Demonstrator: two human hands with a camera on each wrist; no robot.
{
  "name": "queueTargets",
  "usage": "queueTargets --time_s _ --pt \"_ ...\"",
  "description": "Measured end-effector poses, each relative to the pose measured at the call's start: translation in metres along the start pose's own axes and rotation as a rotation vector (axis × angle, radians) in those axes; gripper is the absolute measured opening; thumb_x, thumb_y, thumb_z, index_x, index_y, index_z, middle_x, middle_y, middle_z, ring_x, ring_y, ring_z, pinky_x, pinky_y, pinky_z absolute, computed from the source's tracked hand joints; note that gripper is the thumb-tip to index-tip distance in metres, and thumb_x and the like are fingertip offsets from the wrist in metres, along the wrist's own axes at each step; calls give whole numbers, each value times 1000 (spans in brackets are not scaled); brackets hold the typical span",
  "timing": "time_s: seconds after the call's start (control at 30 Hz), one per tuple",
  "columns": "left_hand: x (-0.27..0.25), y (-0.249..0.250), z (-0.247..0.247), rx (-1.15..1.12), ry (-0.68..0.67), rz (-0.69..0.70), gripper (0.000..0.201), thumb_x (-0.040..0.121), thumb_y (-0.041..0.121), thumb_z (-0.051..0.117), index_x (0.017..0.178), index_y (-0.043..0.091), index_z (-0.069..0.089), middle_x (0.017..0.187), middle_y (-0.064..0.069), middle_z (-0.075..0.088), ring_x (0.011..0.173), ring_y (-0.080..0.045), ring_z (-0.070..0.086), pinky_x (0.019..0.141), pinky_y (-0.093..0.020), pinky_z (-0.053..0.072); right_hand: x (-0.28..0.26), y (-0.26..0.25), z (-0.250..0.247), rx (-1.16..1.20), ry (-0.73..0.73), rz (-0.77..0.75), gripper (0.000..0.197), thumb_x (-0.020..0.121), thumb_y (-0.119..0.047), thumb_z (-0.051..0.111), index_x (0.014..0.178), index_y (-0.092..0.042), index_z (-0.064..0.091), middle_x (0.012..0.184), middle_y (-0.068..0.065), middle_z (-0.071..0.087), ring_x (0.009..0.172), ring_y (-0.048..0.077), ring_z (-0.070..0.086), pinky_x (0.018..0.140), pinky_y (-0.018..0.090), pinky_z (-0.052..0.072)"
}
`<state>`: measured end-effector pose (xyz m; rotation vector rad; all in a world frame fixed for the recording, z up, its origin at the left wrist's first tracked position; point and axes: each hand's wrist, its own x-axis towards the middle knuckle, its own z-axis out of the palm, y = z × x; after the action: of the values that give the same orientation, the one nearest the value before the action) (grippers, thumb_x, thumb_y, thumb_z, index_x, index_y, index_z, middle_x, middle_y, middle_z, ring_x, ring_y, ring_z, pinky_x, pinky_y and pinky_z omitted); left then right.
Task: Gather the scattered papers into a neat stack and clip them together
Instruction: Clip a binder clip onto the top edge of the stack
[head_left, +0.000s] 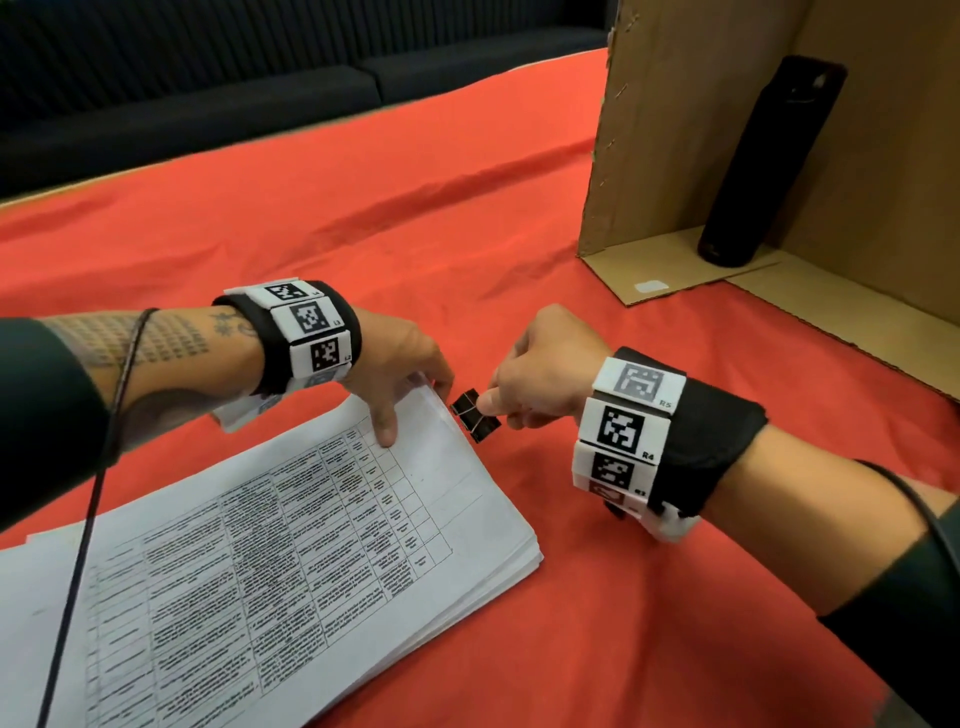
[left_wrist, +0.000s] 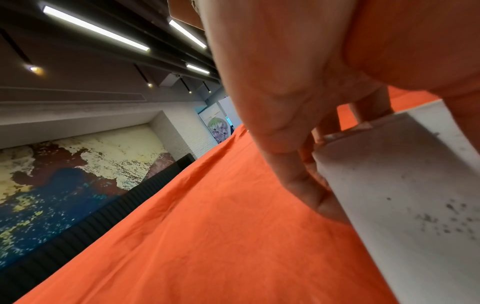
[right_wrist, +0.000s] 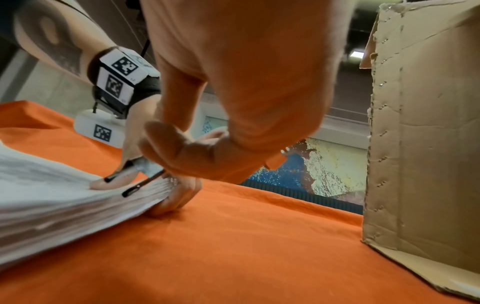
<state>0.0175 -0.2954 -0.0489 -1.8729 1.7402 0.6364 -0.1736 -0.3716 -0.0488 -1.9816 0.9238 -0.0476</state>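
A stack of printed papers (head_left: 291, 545) lies on the orange cloth, its far corner lifted a little. My left hand (head_left: 400, 374) grips that corner, thumb on the top sheet and fingers under the edge (left_wrist: 319, 197). My right hand (head_left: 524, 384) pinches a black binder clip (head_left: 474, 414) right at the corner. In the right wrist view the binder clip (right_wrist: 137, 181) stands with its jaws spread at the edge of the paper stack (right_wrist: 64, 203). I cannot tell whether the jaws bite the sheets.
An open cardboard box (head_left: 727, 156) stands on its side at the right back, with a black bottle (head_left: 769, 161) inside. The orange tablecloth (head_left: 415, 218) covers the table. Dark sofas (head_left: 208, 93) line the far side. A black cable (head_left: 88, 519) hangs from my left arm over the papers.
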Motion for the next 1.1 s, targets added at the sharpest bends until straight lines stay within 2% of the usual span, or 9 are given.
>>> queueTargets --time_s 0.17,0.23,0.3,0.4,0.53,0.73,0.8,0.93,1.1 --pt "-24 -9 15 -279 290 -13 110 56 68 88 146 31 37 133 6 58 114 -17 61 92 -30 50 9 20 -12 -79 20 113 29 72 -12 86 55 -5 63 47 8 62 48 28 66 58 36 57" --pt "-45 -15 25 -380 361 -141 144 42 98 65 156 25 17 144 3 53 121 -18 59 99 -30 47 6 33 -19 -108 -33 203 30 69 -13 87 61 -5 59 48 9 54 43 23 50 53 33 42" --pt "-71 -23 42 -404 307 -271 153 36 111 41 159 26 10 146 1 54 119 -18 60 102 -31 46 4 44 -25 -148 -67 236 32 70 -18 89 72 -1 63 56 10 59 48 26 57 56 36 52" --pt "-116 -42 76 -419 277 -504 147 46 109 31 159 18 13 155 -7 47 128 -24 56 110 -34 41 -5 41 -29 -382 -11 127 33 69 -34 87 78 -5 75 68 11 75 65 28 76 67 43 66" --pt "-181 -60 122 -495 403 -828 138 52 111 25 154 16 30 152 -11 49 127 -29 58 111 -44 43 -7 29 -30 -481 -42 77 30 75 -35 81 76 -5 77 67 10 76 55 23 72 66 39 66" --pt "-217 -22 160 -493 212 -829 158 35 114 33 159 19 16 161 -6 38 140 -24 49 117 -39 39 -16 -3 -20 -739 30 -46 62 65 -56 80 103 -7 76 102 9 77 96 26 72 86 41 61" --pt "-218 -17 164 -632 250 -922 162 38 113 36 159 8 15 145 -13 55 125 -27 59 104 -37 47 -25 -14 -4 -651 49 -152 68 67 -59 75 107 -4 74 103 13 76 97 29 72 84 43 61" --pt "-230 -15 193 -982 395 -1030 127 49 108 45 107 -3 66 65 1 64 53 -17 59 56 -27 42 -35 -19 38 -511 -193 -75 44 87 -46 71 69 -9 57 63 4 61 58 21 59 50 26 44" --pt "-229 -1 220 -1250 474 -808 39 81 53 81 106 23 77 85 5 80 75 -21 77 77 -41 63 -18 -26 55 -414 -241 29 32 87 -37 76 87 -13 56 89 0 61 86 21 60 64 28 42"
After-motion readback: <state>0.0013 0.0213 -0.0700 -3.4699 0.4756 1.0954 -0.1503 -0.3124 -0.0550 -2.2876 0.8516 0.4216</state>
